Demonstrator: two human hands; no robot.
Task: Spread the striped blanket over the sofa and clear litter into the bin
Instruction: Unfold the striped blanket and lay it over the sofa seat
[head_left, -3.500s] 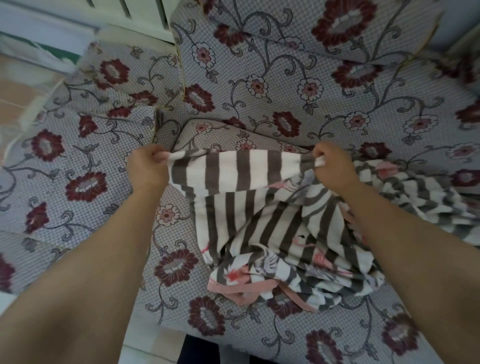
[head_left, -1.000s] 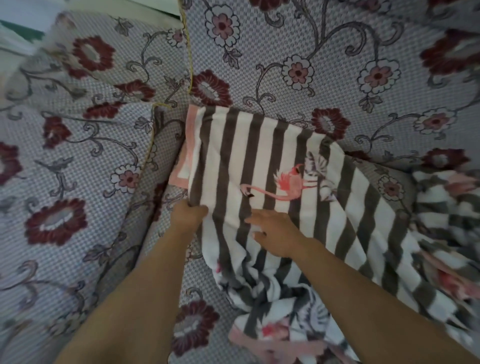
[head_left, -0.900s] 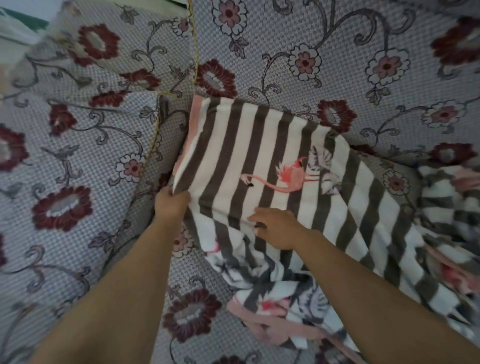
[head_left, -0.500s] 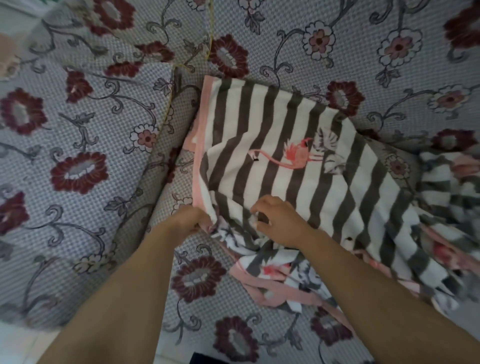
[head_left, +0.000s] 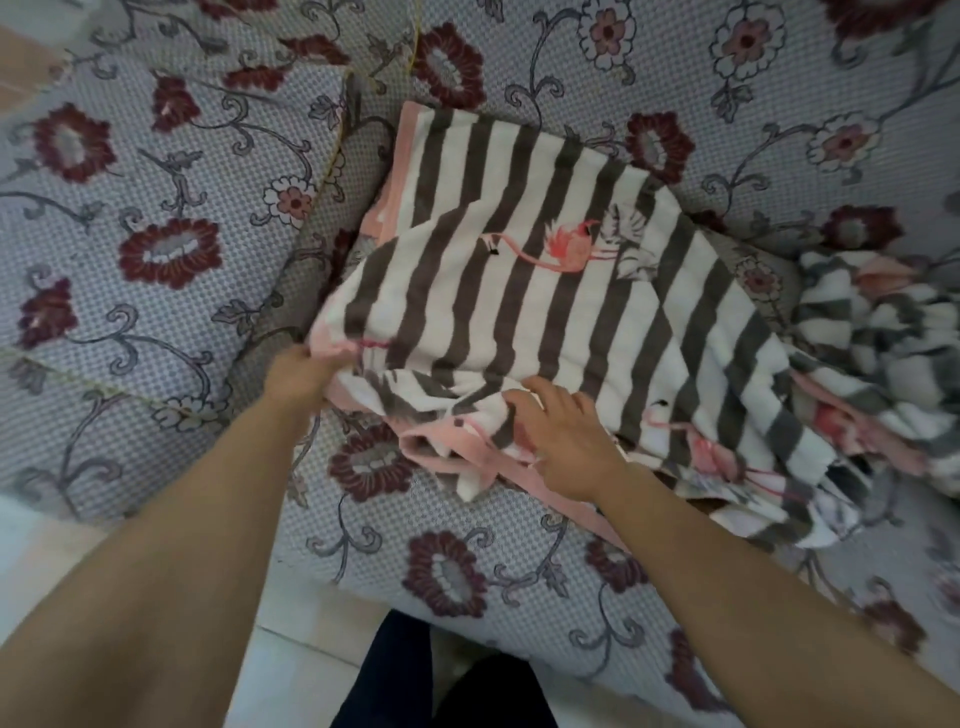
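The striped blanket (head_left: 524, 291), grey and white with pink trim and a flamingo print, lies over the left end of the floral sofa (head_left: 156, 249) seat. Its far corner reaches the crease at the backrest. The rest trails off crumpled to the right. My left hand (head_left: 301, 371) is closed on the blanket's left pink edge, near the armrest. My right hand (head_left: 563, 434) lies with fingers spread on the bunched front fold, where a pink hem loops out. No litter or bin is in view.
The sofa's front edge runs along the bottom, with pale floor tiles (head_left: 301, 649) below it. My dark-clothed legs (head_left: 431, 680) stand against the sofa front. The armrest (head_left: 104, 171) rises on the left, the backrest (head_left: 727, 78) behind.
The blanket went from a held-up bundle to lying flat on the seat. Over the last second both hands slid back toward the front edge, my left taking hold of the pink edge.
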